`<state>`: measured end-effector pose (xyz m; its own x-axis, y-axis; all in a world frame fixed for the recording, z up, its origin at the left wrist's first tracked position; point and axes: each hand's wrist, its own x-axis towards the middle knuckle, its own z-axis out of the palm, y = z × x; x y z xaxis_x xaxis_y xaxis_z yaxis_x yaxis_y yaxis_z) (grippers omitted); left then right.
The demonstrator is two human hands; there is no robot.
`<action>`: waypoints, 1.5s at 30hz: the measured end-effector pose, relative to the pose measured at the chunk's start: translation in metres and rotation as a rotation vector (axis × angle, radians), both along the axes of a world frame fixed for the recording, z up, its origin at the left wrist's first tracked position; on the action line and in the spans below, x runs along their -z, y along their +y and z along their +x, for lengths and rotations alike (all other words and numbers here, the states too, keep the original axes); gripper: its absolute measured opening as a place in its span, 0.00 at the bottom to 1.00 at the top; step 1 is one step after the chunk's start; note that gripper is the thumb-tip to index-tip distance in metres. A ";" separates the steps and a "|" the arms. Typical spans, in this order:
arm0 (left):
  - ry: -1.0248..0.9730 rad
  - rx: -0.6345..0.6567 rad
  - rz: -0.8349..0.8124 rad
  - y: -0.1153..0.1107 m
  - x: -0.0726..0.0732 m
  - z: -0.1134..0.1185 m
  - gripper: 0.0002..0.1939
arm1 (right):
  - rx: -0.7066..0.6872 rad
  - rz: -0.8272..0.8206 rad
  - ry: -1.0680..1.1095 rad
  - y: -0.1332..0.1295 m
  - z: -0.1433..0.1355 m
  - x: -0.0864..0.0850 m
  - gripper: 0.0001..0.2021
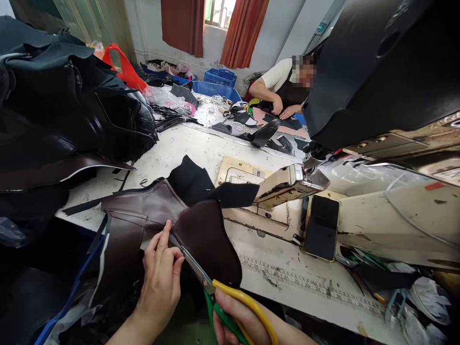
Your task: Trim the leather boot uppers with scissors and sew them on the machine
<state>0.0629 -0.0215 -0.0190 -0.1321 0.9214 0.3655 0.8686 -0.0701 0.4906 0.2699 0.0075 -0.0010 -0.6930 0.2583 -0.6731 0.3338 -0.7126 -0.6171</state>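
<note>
A dark brown leather piece (201,225) with stitched seams and black lining flaps (189,177) lies over the near edge of the sewing table. My left hand (163,268) rests on it, fingers bent and thumb near the forefinger, gripping the leather close to a seam. In my right hand (240,311) are scissors (201,273), one handle yellow and the other green. Their blades point up and left, touching the leather beside my left fingertips. How far the blades are parted is hard to make out.
A sewing machine arm (291,184) reaches over the table on the right, beside a phone (322,227). Black leather pieces (79,105) are heaped at left. A printed ruler (312,282) runs along the front edge. Across the table a person (280,86) handles dark pieces.
</note>
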 end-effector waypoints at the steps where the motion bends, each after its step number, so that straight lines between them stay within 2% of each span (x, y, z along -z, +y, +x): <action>1: -0.025 -0.003 -0.026 -0.001 -0.002 -0.001 0.06 | 0.009 -0.036 0.025 0.001 -0.001 0.001 0.35; 6: -0.101 -0.020 -0.083 -0.003 -0.008 -0.008 0.06 | 0.047 -0.111 0.021 0.006 -0.008 -0.006 0.35; 11: -0.117 0.003 -0.080 -0.008 -0.009 -0.007 0.07 | 0.004 -0.017 -0.078 0.003 0.000 -0.006 0.35; 15: -0.073 0.035 -0.092 -0.016 -0.007 -0.001 0.07 | -0.031 0.055 -0.163 0.000 0.010 -0.009 0.36; 20: -0.029 0.046 -0.093 -0.018 -0.007 0.001 0.07 | -0.079 -0.014 -0.187 0.003 0.008 -0.020 0.33; 25: 0.000 0.067 -0.122 -0.020 -0.008 0.002 0.07 | -0.080 -0.030 -0.215 0.007 0.010 -0.022 0.33; 29: 0.126 0.140 -0.124 -0.018 -0.017 -0.004 0.06 | -0.144 -0.036 -0.249 0.013 0.015 -0.024 0.34; 32: 0.260 0.298 -0.147 -0.001 -0.034 -0.018 0.05 | -0.193 -0.002 -0.279 0.021 0.019 -0.025 0.33; 34: 0.328 0.487 -0.223 0.019 -0.048 -0.029 0.08 | -0.222 0.006 -0.288 0.030 0.022 -0.023 0.33; 37: 0.333 0.837 -0.330 0.055 -0.061 -0.038 0.13 | -0.272 -0.125 -0.219 0.049 0.031 -0.020 0.33; 39: 0.317 0.957 -0.357 0.077 -0.062 -0.035 0.19 | -0.285 -0.187 -0.193 0.060 0.043 -0.025 0.33; 41: 0.312 0.976 -0.378 0.095 -0.059 -0.027 0.27 | -0.289 -0.087 -0.204 0.066 0.061 -0.039 0.32; 45: 0.282 0.985 -0.391 0.114 -0.046 -0.013 0.33 | -0.318 0.400 -0.342 0.065 0.095 -0.081 0.27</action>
